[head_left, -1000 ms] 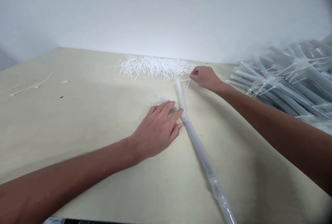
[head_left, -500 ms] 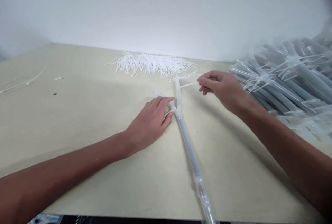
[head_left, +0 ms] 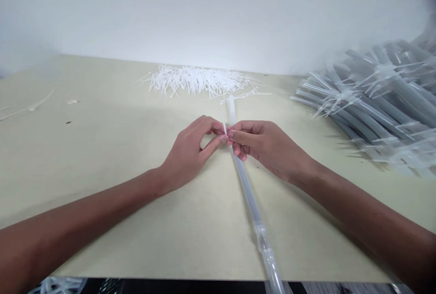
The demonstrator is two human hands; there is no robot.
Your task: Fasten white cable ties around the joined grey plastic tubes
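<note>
Our left hand (head_left: pixel 189 153) pinches a thin white cable tie (head_left: pixel 224 128) narrowly between thumb and forefinger, just above a translucent plastic tube (head_left: pixel 243 185) that runs from 12 o'clock to 6 o'clock across the tan tabletop (head_left: pixel 187 248). Our right hand (head_left: pixel 269 148) closes in from 3 o'clock, its fingers touching those of our left hand at the tie; we cannot tell whether it grips the tie too. A heap of white cable ties (head_left: pixel 197 80) lies at 12 o'clock, and bundled tubes (head_left: pixel 374 98), strapped with ties, sit at 2 o'clock.
</note>
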